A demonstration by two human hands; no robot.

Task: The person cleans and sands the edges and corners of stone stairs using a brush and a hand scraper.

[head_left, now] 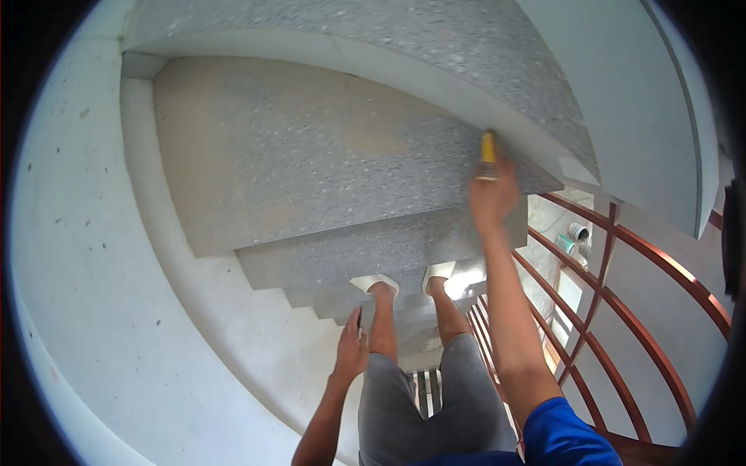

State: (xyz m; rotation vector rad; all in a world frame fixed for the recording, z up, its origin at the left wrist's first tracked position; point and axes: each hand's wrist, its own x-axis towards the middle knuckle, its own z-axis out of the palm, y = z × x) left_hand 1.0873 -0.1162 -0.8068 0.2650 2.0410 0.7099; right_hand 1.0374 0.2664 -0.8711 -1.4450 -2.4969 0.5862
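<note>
The right hand is up at the railing end of the wide speckled step, fingers clamped on a yellow tool — its upper end close to the riser at the step's back edge. A metal-looking band shows at the tool's lower end; what kind of tool it is, I cannot tell.

The left hand hangs in front of the step, on the wall side, well apart from the tool. A thin dark sliver shows at its fingers — I cannot tell whether it is gripped there.

Pale slippers are on the feet, set on a stair lower than the step. Brownish patches mark the step's surface, and the red-brown railing curves down past its right end.
</note>
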